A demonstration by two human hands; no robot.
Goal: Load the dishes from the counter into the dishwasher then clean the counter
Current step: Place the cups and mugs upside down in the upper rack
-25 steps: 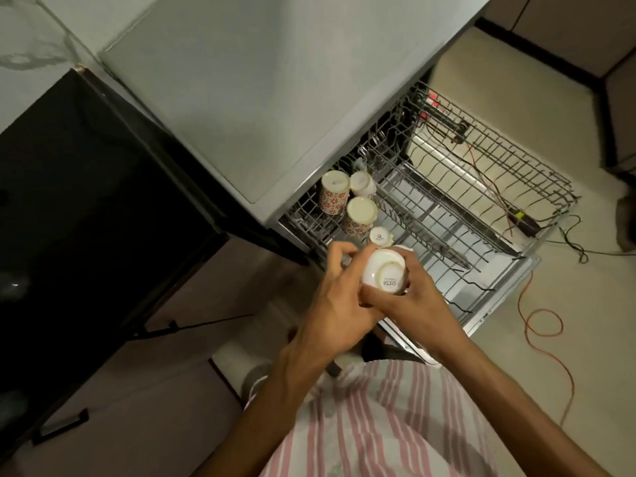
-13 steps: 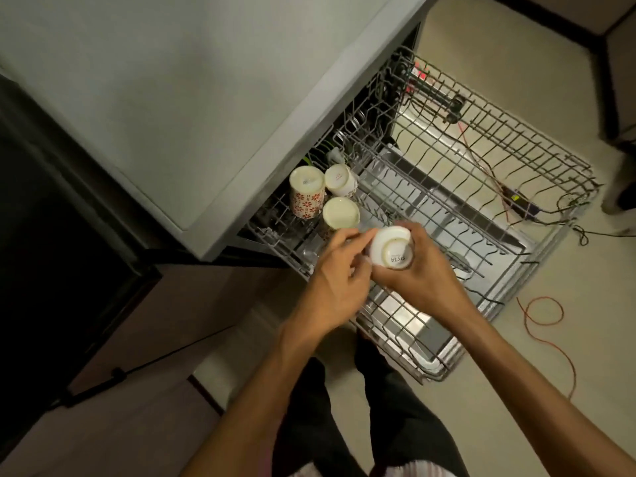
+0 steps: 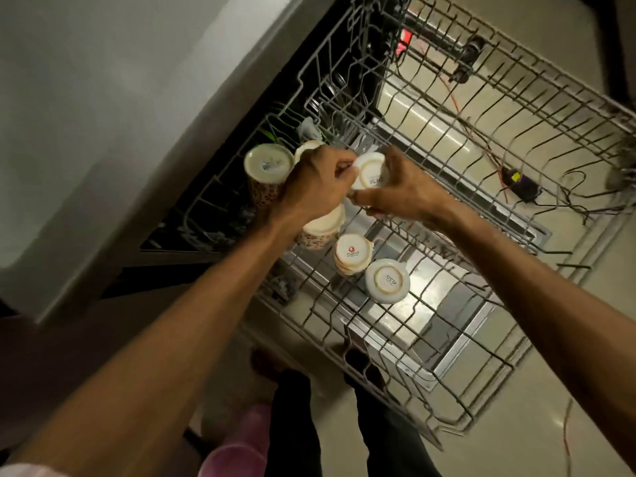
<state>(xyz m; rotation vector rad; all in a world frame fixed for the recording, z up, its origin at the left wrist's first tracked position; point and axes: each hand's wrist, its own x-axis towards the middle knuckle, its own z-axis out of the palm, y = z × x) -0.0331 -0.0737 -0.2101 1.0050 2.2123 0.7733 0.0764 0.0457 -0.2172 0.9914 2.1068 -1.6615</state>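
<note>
hands: right hand (image 3: 395,191) and left hand (image 3: 318,187) both grip one white cup (image 3: 370,173) | cup: upside down (likely so it drains), over the rack (image 3: 447,325) | near: four cups already upturned in the rack, one (image 3: 387,280) nearest | step: seating it, I judge

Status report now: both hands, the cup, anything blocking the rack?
Left hand and right hand both grip the white cup, upside down over the rack. Five cups already inverted there. Nothing blocking.
</note>
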